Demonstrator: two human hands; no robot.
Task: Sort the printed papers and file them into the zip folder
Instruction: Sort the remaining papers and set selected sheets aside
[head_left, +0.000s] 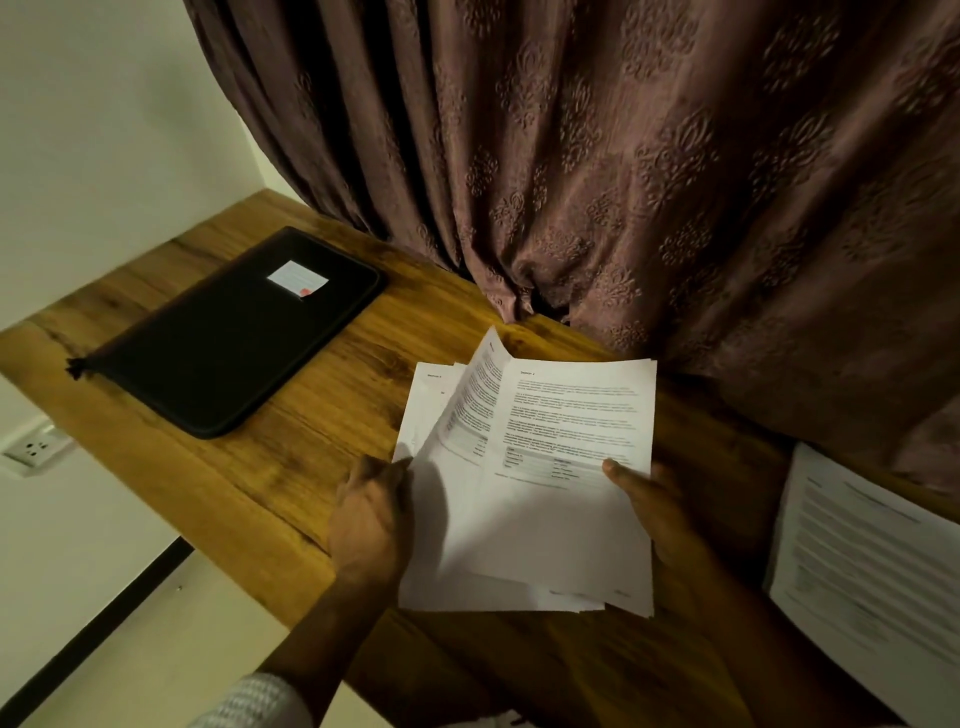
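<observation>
A stack of printed papers is held above the wooden table, fanned so that several sheets show. My left hand pinches the left edge of the lower sheets and lifts one page. My right hand grips the stack's right side, thumb on top of the front page, fingers hidden beneath. The black zip folder lies shut and flat at the table's far left, with a small white label on its cover and its zip pull hanging at the near-left corner.
Another pile of printed sheets lies on the table at the right edge. A brown patterned curtain hangs behind the table and drapes onto it. A wall socket sits below the table's left edge.
</observation>
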